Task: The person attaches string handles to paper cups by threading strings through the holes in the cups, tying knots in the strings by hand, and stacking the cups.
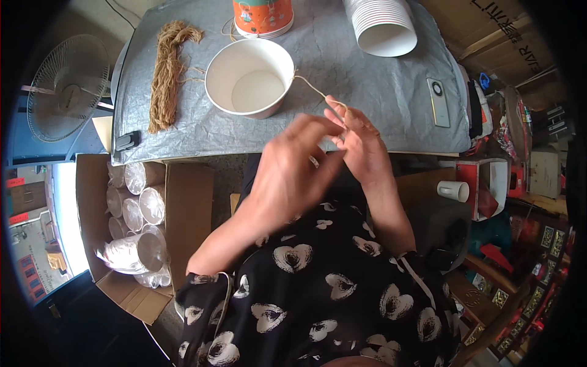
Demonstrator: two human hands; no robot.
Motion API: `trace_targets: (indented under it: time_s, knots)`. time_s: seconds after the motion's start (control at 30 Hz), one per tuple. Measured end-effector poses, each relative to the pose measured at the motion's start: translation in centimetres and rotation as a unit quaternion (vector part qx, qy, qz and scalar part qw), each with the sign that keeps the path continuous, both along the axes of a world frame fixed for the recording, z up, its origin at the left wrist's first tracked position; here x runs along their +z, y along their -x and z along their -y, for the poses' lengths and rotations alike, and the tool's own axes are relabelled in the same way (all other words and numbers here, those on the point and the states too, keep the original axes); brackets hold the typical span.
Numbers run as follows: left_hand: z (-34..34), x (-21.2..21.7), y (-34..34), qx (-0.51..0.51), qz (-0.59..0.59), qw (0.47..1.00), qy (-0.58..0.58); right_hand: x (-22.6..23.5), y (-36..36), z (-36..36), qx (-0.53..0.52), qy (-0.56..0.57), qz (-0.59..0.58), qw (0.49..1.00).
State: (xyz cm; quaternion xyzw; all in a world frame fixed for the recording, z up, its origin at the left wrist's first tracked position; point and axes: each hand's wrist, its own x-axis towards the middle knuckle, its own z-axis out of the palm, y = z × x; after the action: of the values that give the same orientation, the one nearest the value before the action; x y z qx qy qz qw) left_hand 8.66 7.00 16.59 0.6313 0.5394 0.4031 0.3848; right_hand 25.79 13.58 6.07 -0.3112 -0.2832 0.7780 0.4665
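A white paper bowl (pixel 249 76) stands on the grey table cover (pixel 367 79). A thin tan twine (pixel 312 87) runs from the bowl's right rim to my hands. My right hand (pixel 361 140) pinches the twine's end between its fingertips near the table's front edge. My left hand (pixel 292 171) is pressed against the right one, fingers curled toward the same twine. A hank of tan twine (pixel 166 70) lies to the left of the bowl.
A stack of white paper bowls (pixel 384 24) lies on its side at the back right, an orange printed tub (pixel 263 15) at the back. A phone (pixel 437 101) lies at right. A cardboard box (pixel 183 214) with wrapped bowl stacks sits on the floor at left, by a fan (pixel 67 85).
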Motion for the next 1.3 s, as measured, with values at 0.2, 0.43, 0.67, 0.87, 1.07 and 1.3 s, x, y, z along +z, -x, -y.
trace_targets:
  time_s: [0.2, 0.43, 0.67, 0.87, 1.07, 1.3]
  knots:
    - [-2.3, -7.6, -1.2, 0.024, 0.104, 0.993, -0.052, -0.1, 0.4, 0.9, 0.030, -0.021, -0.030, 0.999]
    - [-0.4, -7.8, 2.5, 0.008, 0.121, 0.971, 0.207, -1.3, -1.2, -0.5, -0.039, 0.025, -0.067, 0.997]
    - [2.8, -9.8, 8.1, 0.127, 0.145, 0.959, 0.209, -3.5, -1.6, -1.9, -0.050, 0.060, -0.095, 0.992]
    - [3.9, -10.6, 10.4, 0.204, 0.158, 0.956, 0.138, -4.1, -0.6, -2.6, -0.054, 0.095, -0.124, 0.986]
    - [4.0, -11.5, 10.7, 0.232, 0.102, 0.967, 0.024, -4.3, 0.2, -2.2, -0.101, 0.044, 0.154, 0.982]
    - [2.9, -9.4, 8.6, 0.131, -0.007, 0.991, -0.035, 0.9, 7.4, 3.3, 0.011, -0.324, 0.334, 0.885]
